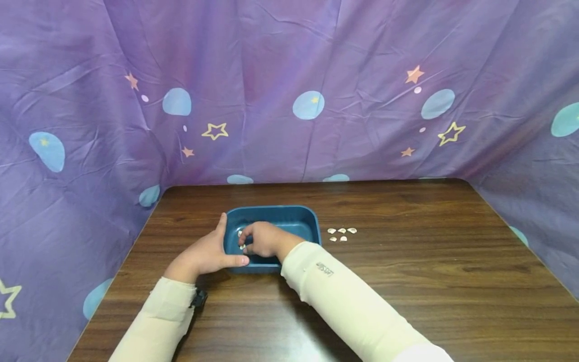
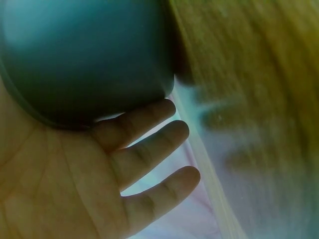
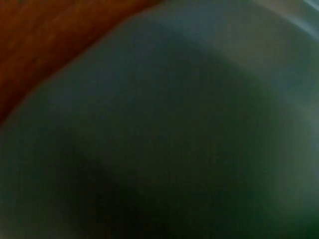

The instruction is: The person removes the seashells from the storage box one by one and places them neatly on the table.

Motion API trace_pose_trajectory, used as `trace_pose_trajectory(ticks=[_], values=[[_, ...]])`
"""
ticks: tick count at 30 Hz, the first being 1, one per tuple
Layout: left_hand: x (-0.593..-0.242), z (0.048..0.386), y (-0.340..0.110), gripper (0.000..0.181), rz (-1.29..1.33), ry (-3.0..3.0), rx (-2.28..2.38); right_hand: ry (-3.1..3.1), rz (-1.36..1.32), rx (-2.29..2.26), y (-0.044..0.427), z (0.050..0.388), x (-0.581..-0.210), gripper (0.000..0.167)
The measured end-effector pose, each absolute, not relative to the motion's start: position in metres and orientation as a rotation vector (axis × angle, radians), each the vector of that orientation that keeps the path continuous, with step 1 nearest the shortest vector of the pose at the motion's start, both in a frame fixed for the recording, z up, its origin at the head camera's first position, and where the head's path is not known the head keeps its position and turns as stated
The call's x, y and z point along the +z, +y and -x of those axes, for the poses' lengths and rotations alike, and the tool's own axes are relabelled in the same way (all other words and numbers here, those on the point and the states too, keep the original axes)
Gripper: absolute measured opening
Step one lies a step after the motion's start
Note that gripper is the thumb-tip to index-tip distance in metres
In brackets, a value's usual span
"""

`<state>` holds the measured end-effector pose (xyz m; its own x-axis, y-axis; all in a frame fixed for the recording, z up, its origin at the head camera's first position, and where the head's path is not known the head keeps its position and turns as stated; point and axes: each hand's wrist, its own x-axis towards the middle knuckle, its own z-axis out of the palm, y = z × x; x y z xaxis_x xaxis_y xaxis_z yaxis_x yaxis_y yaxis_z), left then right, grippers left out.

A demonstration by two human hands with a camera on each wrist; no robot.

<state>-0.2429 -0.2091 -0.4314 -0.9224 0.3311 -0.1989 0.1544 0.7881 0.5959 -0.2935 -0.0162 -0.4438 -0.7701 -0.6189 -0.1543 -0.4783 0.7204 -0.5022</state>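
Observation:
A blue rectangular plastic tray rests on the wooden table. At its left end is my left hand, thumb lying along the near rim and palm against the tray wall. In the left wrist view, several fingers of that hand extend straight beneath the tray's blue wall. My right hand reaches down inside the tray, fingers bent by a small whitish shell; whether they pinch it is unclear. Another shell lies close to the fingertips. The right wrist view shows only the blurred tray wall.
Right of the tray, several small shells lie on the table in two short rows. A purple patterned cloth hangs behind and along the sides of the table. A black strap piece sits at the left wrist.

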Motion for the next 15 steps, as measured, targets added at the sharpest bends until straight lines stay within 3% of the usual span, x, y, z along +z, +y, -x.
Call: trace_pose_trajectory(ticks=[4, 15], values=[[-0.4312, 0.2431, -0.2095, 0.142, -0.358, 2.681, 0.863, 2.650, 0.842, -0.645, -0.0166, 0.2934, -0.4432, 0.008], [-0.4340, 0.2431, -0.2096, 0.143, -0.342, 2.683, 0.856, 2.654, 0.809, -0.625, -0.0163, 0.2954, -0.4451, 0.009]])
